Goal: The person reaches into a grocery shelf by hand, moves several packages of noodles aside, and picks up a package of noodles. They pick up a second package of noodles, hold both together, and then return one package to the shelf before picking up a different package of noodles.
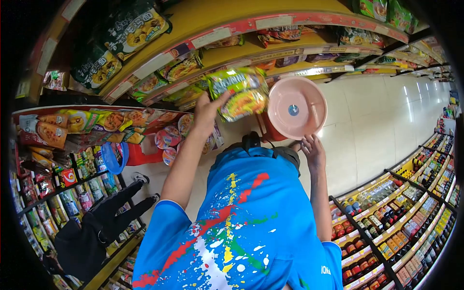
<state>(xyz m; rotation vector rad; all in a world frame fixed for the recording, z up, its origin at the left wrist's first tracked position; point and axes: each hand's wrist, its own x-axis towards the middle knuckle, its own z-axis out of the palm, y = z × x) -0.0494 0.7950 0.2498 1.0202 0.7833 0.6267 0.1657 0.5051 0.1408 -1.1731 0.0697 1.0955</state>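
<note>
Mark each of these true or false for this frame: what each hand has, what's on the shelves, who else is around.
1. The left hand has a grip on a green snack packet. True.
2. The right hand holds a bottle. False: it is open and holds nothing, with its fingers by the rim of a pink basin.
3. Shelves of bottles run along the person's right side. True.
4. The person wears a plain white shirt. False: the shirt is blue with splashes of red, white, yellow and green.
5. Another person in black clothing is at the shelves on the left. True.
</note>
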